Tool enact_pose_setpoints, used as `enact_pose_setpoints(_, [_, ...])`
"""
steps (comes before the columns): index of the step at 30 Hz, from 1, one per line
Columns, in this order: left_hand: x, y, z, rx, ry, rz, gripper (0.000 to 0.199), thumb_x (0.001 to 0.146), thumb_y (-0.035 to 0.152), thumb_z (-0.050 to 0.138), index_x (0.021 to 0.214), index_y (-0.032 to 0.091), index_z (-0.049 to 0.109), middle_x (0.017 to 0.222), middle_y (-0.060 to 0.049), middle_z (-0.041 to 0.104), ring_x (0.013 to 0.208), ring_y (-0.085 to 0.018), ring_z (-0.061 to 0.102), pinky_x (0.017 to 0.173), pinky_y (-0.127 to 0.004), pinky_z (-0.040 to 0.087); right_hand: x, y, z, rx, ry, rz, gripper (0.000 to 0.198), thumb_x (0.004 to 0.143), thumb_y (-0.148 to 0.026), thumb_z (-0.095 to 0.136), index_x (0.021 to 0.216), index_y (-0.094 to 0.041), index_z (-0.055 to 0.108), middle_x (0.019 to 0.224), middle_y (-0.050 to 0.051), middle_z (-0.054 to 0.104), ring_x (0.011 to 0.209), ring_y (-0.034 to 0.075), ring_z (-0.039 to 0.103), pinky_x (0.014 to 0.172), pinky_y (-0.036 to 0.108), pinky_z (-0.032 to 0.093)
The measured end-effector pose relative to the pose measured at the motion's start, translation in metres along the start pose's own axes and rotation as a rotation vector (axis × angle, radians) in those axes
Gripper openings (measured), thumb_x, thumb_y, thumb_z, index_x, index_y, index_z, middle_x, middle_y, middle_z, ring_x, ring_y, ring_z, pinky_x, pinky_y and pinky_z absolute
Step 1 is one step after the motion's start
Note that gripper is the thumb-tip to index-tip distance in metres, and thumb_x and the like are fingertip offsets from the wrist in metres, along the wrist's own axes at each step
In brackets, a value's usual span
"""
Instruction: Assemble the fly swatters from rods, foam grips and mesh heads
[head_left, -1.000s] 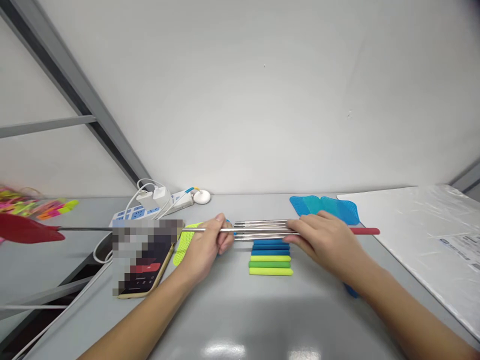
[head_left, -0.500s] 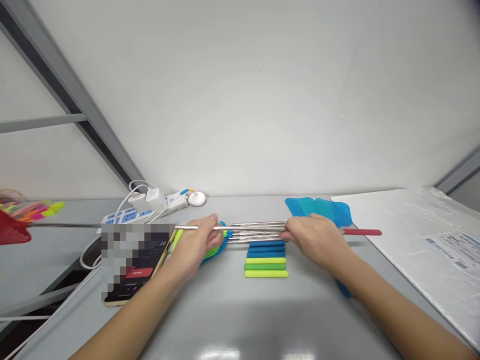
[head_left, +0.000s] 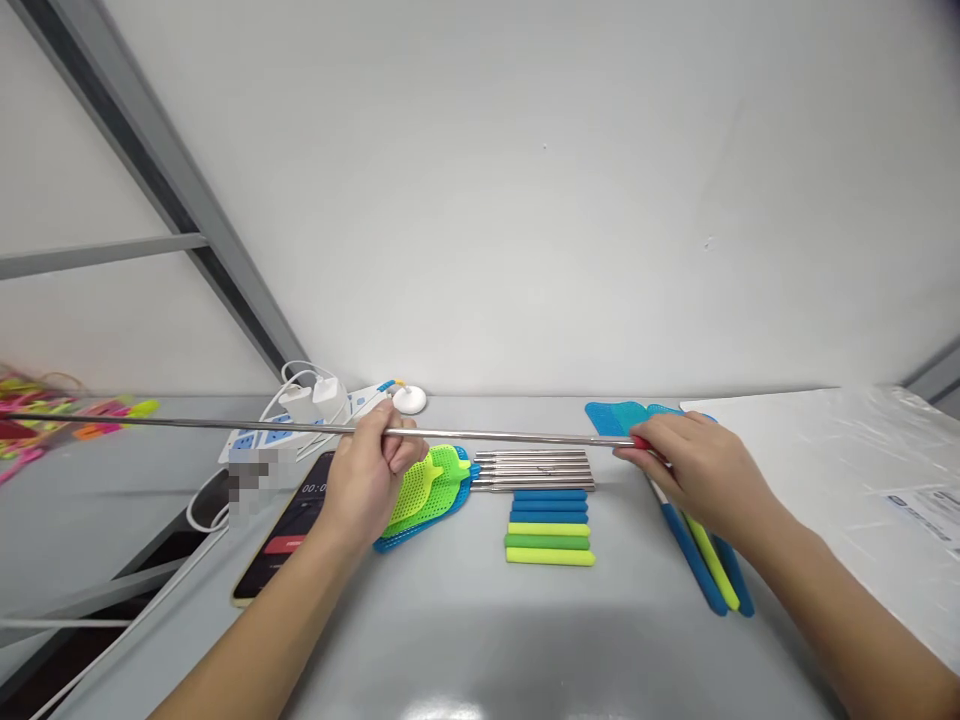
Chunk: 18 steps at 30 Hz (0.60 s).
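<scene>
A long fly swatter with a thin metal rod (head_left: 495, 436) stretches level across the view, above the table. My left hand (head_left: 375, 455) is closed round the middle of its rod. My right hand (head_left: 690, 460) grips the right end, where a bit of red handle shows between the fingers; the rest is covered. The swatter's red head (head_left: 13, 430) is partly cut off at the left edge. Below lie flat swatter heads (head_left: 427, 495) in yellow-green and blue, several metal rods (head_left: 536, 470) and a row of blue, green and yellow-green handles (head_left: 549, 542).
More swatters with blue heads (head_left: 626, 417) and blue and yellow-green handles (head_left: 709, 560) lie under my right hand. A phone (head_left: 281, 545) and a power strip (head_left: 281, 432) with white plugs stand left. Wrapped white sheeting (head_left: 825, 470) covers the right; colourful items (head_left: 97, 415) lie far left.
My right hand has moved right and now covers the red handle, which stuck out beyond it before. More rod shows between my hands, and the red head has shifted left, partly out of view.
</scene>
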<state>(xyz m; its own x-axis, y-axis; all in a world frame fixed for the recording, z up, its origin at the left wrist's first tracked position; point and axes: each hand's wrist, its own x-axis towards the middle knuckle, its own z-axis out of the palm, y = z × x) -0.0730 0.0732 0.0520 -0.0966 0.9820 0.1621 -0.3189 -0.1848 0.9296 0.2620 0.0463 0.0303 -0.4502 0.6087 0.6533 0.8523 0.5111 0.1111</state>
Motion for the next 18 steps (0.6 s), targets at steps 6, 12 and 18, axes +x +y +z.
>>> enact_pose_setpoints(6, [-0.008, -0.016, 0.005, 0.058, -0.088, -0.055, 0.046, 0.094, 0.033, 0.044, 0.051, 0.020, 0.033, 0.045, 0.005, 0.028, 0.046, -0.009, 0.033, 0.052, -0.022, 0.039, 0.003, -0.032, 0.009, 0.040, -0.006, -0.070, 0.021, 0.098, -0.031, 0.048, 0.083, -0.019, 0.056, 0.064, -0.002, 0.057, 0.056, 0.013, 0.045, 0.061, 0.029, 0.030])
enact_pose_setpoints(12, [-0.005, -0.011, 0.005, 0.112, -0.013, -0.024, 0.046, 0.093, 0.030, 0.043, 0.051, 0.020, 0.030, 0.045, 0.005, 0.025, 0.046, -0.010, 0.032, 0.048, -0.021, 0.034, 0.004, -0.024, 0.010, -0.016, -0.025, -0.053, 0.031, 0.100, -0.034, 0.043, 0.073, -0.020, 0.050, 0.060, -0.004, 0.053, 0.053, 0.012, 0.042, 0.059, 0.029, 0.027])
enact_pose_setpoints(18, [-0.008, -0.019, 0.003, 0.185, -0.097, -0.006, 0.047, 0.093, 0.038, 0.049, 0.053, 0.020, 0.031, 0.049, 0.004, 0.030, 0.050, -0.010, 0.037, 0.054, -0.022, 0.040, 0.001, -0.002, 0.012, -0.011, -0.082, -0.013, 0.032, 0.101, -0.035, 0.041, 0.076, -0.020, 0.053, 0.064, -0.002, 0.054, 0.058, 0.014, 0.047, 0.064, 0.028, 0.032])
